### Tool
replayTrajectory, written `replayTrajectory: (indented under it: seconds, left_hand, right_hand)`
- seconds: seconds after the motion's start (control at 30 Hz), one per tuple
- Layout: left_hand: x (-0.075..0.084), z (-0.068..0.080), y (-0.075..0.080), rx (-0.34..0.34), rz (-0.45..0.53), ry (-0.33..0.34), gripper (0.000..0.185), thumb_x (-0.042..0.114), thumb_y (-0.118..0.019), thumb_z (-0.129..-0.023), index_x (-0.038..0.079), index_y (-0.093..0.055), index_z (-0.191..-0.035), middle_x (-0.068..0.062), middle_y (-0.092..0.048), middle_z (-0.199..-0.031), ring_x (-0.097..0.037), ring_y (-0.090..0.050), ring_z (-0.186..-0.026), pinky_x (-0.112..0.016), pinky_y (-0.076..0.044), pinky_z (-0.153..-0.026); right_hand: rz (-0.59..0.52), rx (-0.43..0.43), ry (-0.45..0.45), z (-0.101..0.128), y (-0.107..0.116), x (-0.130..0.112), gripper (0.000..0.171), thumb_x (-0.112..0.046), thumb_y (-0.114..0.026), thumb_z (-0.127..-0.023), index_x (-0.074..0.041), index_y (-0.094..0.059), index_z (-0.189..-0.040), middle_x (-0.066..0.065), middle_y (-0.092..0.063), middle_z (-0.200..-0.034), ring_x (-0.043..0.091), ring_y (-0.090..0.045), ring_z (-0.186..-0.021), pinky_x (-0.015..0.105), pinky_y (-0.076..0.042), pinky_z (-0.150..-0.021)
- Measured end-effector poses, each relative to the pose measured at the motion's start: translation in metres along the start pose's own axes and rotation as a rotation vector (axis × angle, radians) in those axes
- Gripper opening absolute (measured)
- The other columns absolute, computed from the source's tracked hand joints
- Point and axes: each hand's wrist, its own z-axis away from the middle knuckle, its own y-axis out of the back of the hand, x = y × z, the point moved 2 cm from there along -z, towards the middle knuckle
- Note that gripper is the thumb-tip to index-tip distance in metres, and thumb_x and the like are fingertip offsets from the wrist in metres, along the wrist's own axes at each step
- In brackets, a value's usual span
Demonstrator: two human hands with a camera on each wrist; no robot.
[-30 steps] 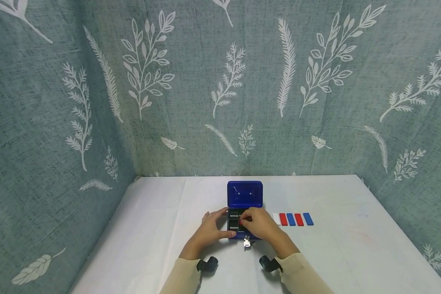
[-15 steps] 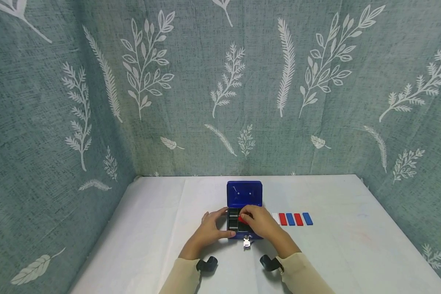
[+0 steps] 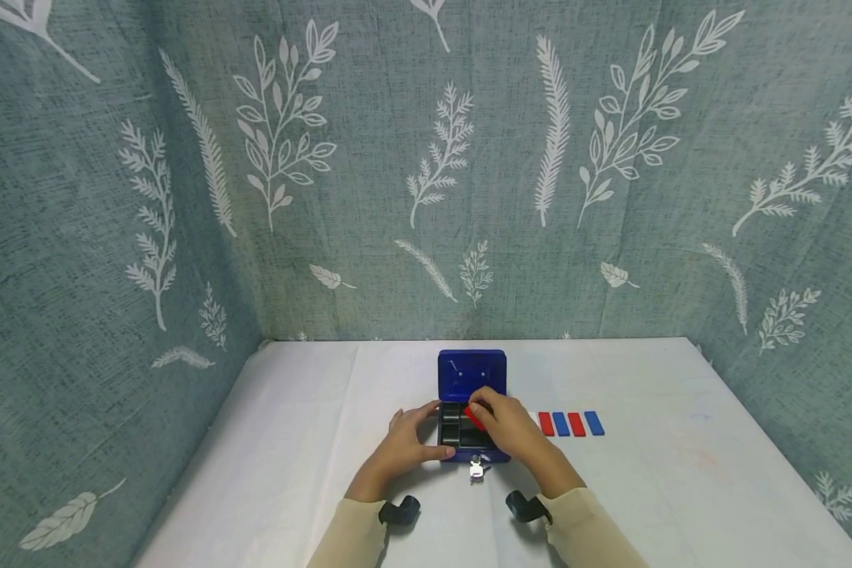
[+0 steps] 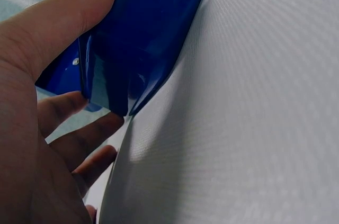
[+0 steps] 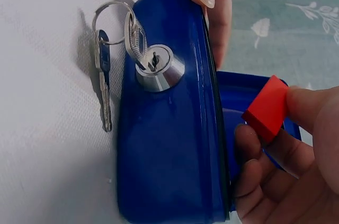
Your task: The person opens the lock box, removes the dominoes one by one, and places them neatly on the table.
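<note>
Head view, white table (image 3: 312, 442), leaf-print curtain walls (image 3: 184, 197), left hand (image 3: 405, 443) gripping blue box (image 3: 472, 377), right hand (image 3: 507, 426) pinching red block (image 3: 472, 417)

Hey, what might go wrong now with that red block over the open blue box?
The right hand pinches the red block only by its end, so it could slip and miss the tray.

The keys hang from the blue box lock; a wrist could snag them.
</note>
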Motion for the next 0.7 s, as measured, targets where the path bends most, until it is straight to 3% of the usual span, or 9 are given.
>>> replayTrajectory:
  seconds: [0.7]
  left_hand:
    - [0.0, -0.001, -0.002, -0.011, 0.015, 0.059, 0.092, 0.056, -0.078, -0.07, 0.019, -0.045, -0.147, -0.005, -0.051, -0.142, -0.03, -0.036, -0.137, -0.056, -0.003, -0.117]
  right_hand:
    - [-0.03, 0.031, -0.035, -0.001, 0.011, 0.009, 0.019, -0.02, -0.056, -0.1, -0.016, -0.062, -0.118, 0.003, -0.064, -0.115, 0.023, -0.059, -0.105, 0.049, -0.048, -0.097]
